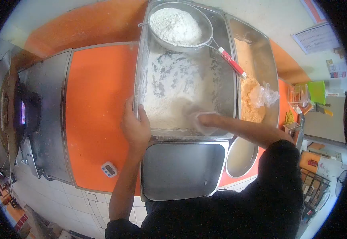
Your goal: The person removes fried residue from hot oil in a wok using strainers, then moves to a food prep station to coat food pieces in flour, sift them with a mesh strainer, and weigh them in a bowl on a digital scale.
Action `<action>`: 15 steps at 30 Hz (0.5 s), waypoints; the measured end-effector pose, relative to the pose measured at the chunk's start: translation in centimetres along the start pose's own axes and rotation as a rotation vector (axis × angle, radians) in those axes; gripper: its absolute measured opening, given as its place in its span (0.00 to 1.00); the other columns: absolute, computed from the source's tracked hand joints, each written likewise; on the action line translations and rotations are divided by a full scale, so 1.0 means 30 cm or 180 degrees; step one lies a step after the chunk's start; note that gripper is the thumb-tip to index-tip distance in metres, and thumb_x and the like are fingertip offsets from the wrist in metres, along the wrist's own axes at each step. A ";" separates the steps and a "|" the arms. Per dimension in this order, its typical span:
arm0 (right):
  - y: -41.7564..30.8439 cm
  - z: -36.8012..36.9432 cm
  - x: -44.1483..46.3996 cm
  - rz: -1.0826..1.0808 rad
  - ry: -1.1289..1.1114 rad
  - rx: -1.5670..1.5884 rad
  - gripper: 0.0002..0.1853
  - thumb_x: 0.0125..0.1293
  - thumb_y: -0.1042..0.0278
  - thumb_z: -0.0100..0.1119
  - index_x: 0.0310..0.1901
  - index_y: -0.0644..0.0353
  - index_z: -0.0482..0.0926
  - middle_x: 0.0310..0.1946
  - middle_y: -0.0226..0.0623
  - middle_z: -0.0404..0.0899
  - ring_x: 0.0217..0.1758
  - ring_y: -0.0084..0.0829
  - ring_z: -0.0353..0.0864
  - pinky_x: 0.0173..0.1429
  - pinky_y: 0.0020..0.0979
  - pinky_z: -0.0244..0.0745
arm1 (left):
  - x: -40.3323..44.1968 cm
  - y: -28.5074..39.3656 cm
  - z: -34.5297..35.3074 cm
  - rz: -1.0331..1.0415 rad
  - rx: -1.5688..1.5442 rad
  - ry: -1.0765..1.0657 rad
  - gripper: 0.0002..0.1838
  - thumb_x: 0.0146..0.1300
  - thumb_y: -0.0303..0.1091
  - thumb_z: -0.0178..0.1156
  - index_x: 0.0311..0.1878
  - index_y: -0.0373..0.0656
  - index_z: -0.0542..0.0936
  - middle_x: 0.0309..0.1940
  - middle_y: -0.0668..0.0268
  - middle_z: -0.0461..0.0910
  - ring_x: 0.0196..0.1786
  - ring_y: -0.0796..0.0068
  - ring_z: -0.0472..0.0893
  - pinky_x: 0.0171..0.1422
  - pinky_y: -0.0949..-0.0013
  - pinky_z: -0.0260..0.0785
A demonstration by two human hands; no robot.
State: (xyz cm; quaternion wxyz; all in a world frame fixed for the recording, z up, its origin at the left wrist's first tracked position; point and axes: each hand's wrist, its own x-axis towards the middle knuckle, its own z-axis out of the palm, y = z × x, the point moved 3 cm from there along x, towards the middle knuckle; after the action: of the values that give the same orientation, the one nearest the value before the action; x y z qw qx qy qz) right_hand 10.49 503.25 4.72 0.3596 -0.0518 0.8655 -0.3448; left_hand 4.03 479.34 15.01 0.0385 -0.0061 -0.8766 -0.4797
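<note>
My left hand [135,127] grips the left rim of a deep metal tray [139,85], thumb over the inner side and fingers outside. White flour [173,83] covers the tray's floor, with streaks of bare metal showing through. Low in the tray, my right hand [203,119] is in the flour, whitish and smeared by motion, so its fingers cannot be made out. A wire-mesh sieve [203,24] heaped with white flour [175,26] rests across the tray's far end, its red handle [232,62] reaching over the right rim.
Nearer me is a second metal tray [183,171]. To the right stand a long container of orange-tan crumbly powder [251,95] with a crumpled plastic bag [264,95] and a round pan [242,157]. A white timer [109,169] lies on the orange counter [97,107]; a wok [6,107] is far left.
</note>
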 end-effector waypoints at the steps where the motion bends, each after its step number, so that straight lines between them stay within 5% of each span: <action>1: -0.005 0.025 0.024 -0.0108 0.0417 0.0432 0.17 0.66 0.64 0.44 0.53 0.60 0.72 0.53 0.43 0.73 0.56 0.39 0.72 0.61 0.36 0.65 | 0.000 0.000 0.002 -0.0063 -0.0082 -0.0014 0.15 0.62 0.29 0.52 0.52 0.37 0.72 0.41 0.49 0.78 0.43 0.52 0.79 0.48 0.58 0.69; 2: -0.004 0.039 0.044 -0.0223 0.0823 0.0877 0.17 0.66 0.63 0.45 0.52 0.60 0.74 0.52 0.43 0.74 0.56 0.41 0.72 0.61 0.38 0.65 | -0.002 0.000 0.004 -0.0129 -0.0149 -0.0026 0.15 0.61 0.28 0.52 0.51 0.37 0.72 0.41 0.49 0.78 0.43 0.50 0.78 0.47 0.57 0.68; 4: -0.057 -0.032 0.120 -0.1021 0.0595 -0.0083 0.23 0.65 0.58 0.50 0.57 0.63 0.69 0.53 0.42 0.74 0.55 0.35 0.73 0.62 0.33 0.64 | -0.005 -0.001 0.001 -0.0157 -0.0171 -0.0022 0.15 0.60 0.27 0.52 0.51 0.38 0.72 0.40 0.49 0.78 0.43 0.48 0.78 0.46 0.56 0.68; 9: -0.319 -0.307 0.193 -0.0011 0.0669 0.0250 0.24 0.66 0.55 0.49 0.57 0.64 0.70 0.55 0.44 0.72 0.56 0.36 0.73 0.61 0.33 0.63 | 0.000 -0.011 0.006 0.0029 -0.0092 0.0010 0.15 0.60 0.27 0.52 0.51 0.38 0.72 0.39 0.48 0.77 0.43 0.49 0.78 0.46 0.56 0.68; 15: -0.202 -0.065 0.331 -0.1424 0.1260 0.0717 0.19 0.68 0.58 0.45 0.55 0.56 0.74 0.49 0.43 0.77 0.50 0.34 0.76 0.56 0.32 0.68 | -0.001 -0.010 0.008 -0.0135 -0.0101 -0.0064 0.15 0.60 0.27 0.52 0.50 0.37 0.72 0.40 0.48 0.77 0.44 0.48 0.77 0.46 0.56 0.68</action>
State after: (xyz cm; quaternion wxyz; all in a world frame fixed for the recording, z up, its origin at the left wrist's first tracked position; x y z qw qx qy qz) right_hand 0.95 496.41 3.71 0.1029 -0.1327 0.8422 -0.5123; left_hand 4.03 479.38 14.62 0.0194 0.0070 -0.8691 -0.4942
